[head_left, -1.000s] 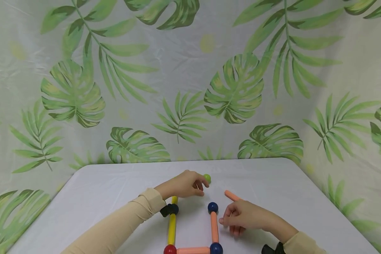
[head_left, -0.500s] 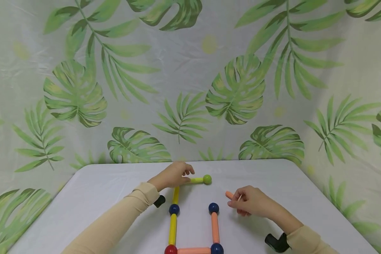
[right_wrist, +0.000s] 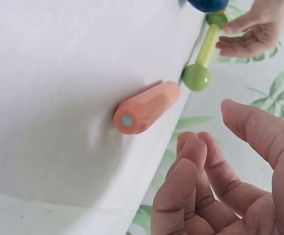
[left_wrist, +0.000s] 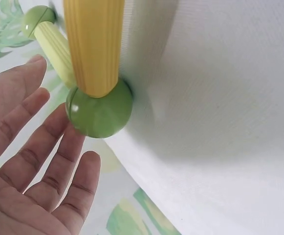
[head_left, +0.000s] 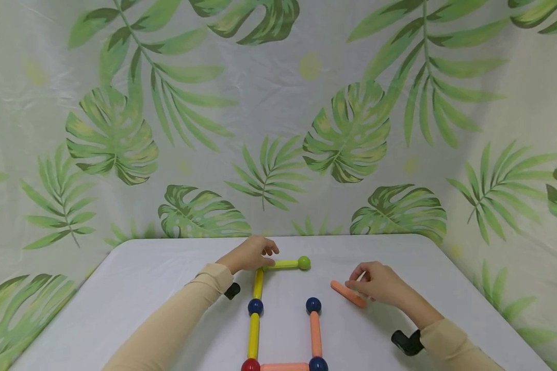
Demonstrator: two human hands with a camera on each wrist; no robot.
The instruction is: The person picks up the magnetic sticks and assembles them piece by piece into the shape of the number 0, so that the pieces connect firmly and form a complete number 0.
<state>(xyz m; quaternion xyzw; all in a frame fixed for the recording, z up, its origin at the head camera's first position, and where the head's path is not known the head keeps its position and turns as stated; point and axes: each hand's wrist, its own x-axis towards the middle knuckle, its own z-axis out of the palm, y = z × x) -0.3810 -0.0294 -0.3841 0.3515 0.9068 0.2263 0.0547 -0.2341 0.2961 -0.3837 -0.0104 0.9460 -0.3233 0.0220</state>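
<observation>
My left hand (head_left: 247, 254) is at the far left corner of a figure of magnetic rods and balls. In the left wrist view its fingers are loosely spread beside a green ball (left_wrist: 100, 111); whether a fingertip touches it I cannot tell. That ball joins a yellow rod (left_wrist: 94, 44) and a yellow-green rod (head_left: 285, 264), which ends in another green ball (head_left: 304, 263). On the right, a loose orange rod (head_left: 342, 290) lies slanted on the table. Over it hovers my right hand (head_left: 381, 283), thumb and fingers apart, nothing between them in the right wrist view.
Nearer me, the figure continues with a blue ball (head_left: 256, 307), a yellow rod (head_left: 253, 336), a red ball (head_left: 250, 365) and orange rods (head_left: 315, 335) between blue balls (head_left: 313, 305). The white table (head_left: 167, 288) ends at a leaf-print curtain (head_left: 278, 113).
My left hand has moved left and away from me, uncovering the yellow-green rod and the left blue ball. My right hand has moved away from me, to above the loose orange rod.
</observation>
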